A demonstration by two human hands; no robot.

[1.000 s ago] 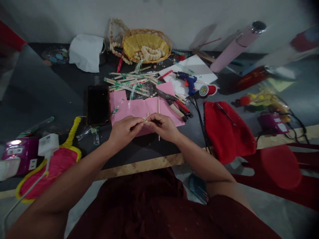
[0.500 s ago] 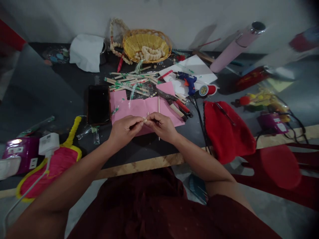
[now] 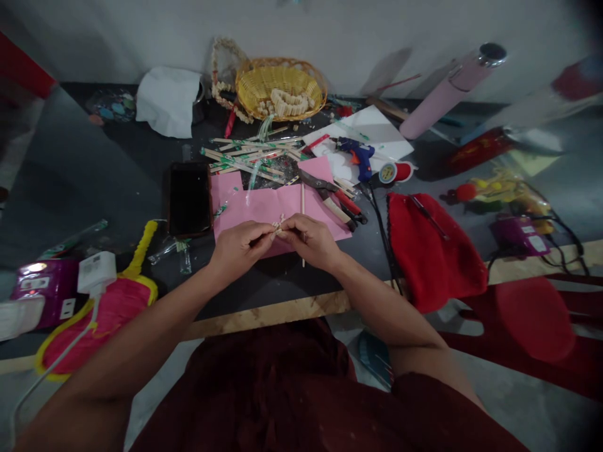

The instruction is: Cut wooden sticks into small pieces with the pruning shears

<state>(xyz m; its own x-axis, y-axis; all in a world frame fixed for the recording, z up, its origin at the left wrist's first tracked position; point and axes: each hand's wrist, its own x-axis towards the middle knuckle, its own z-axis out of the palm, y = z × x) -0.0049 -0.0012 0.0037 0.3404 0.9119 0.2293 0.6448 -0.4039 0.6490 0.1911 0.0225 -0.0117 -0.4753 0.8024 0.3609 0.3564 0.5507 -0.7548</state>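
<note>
My left hand (image 3: 242,246) and my right hand (image 3: 311,240) meet over the pink paper (image 3: 264,202), fingertips pinched together. Between them is a small cluster of pale wooden pieces (image 3: 281,220), partly covered by the fingers; how the pieces are joined is too small to tell. A thin wooden stick (image 3: 303,199) lies on the paper, its lower part passing under my right hand. Beyond that hand rest pruning shears (image 3: 332,196) with red and pale handles. Several flat wooden sticks (image 3: 249,154) in green-marked wrappers lie in a pile behind the paper.
A yellow basket (image 3: 254,78) with wooden pieces stands at the back. A phone (image 3: 190,199) lies left; a blue glue gun (image 3: 358,156), a thread spool (image 3: 394,172), red cloth (image 3: 431,257) and a pink flask (image 3: 443,97) are right. The table edge (image 3: 273,312) is near my body.
More of the pale pieces shows above my fingertips. My fingers have shifted slightly while both hands keep their pinch. The whole view has moved a little to the right.
</note>
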